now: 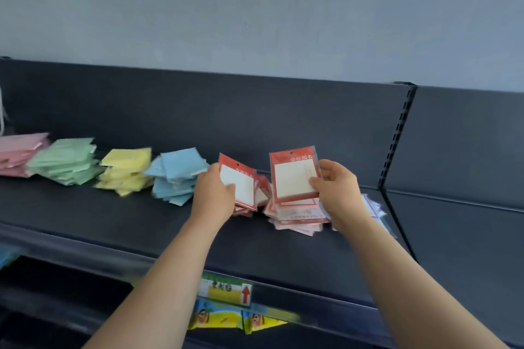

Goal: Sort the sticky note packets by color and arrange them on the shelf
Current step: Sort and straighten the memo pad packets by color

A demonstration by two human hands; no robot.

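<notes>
On a dark shelf (113,215) lie piles of sticky note packets sorted by colour: pink (17,154), green (66,160), yellow (124,170) and blue (177,176). My left hand (214,195) grips a red-framed packet (238,178) upright beside the blue pile. My right hand (337,188) pinches another red-framed packet (293,173) and holds it upright above a loose heap of red packets (295,215). A few pale lilac packets (374,207) lie under and to the right of my right wrist.
The shelf's dark back panel (255,116) rises behind the piles, with a slotted upright (397,139) at its right end. A price tag (226,290) sits on the front rail, and yellow printed packets (235,317) hang on the level below.
</notes>
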